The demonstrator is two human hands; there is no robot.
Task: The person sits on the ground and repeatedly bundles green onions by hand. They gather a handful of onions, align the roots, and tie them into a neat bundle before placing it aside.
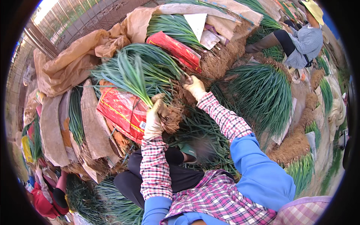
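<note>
My left hand [154, 116], in a pale work glove, grips a bunch of green onions [137, 81] near its root end. The leaves fan up and away, slightly blurred, and the brown roots [171, 119] hang to the right of the fist. My right hand [196, 87], gloved too, is closed on the root end of another onion stalk [181, 73] at the edge of a pile of green onions [153, 56]. A red plastic sack [121, 109] lies beside my left hand, against the pile. Loose green leaves [208, 135] cover the ground below my hands.
Brown paper sheeting [76, 62] and a second red sack [175, 50] lie about the pile. A large onion bundle [261, 95] is at right. One person [303, 42] sits at upper right; another [47, 197] is at lower left. A metal fence [73, 22] stands behind.
</note>
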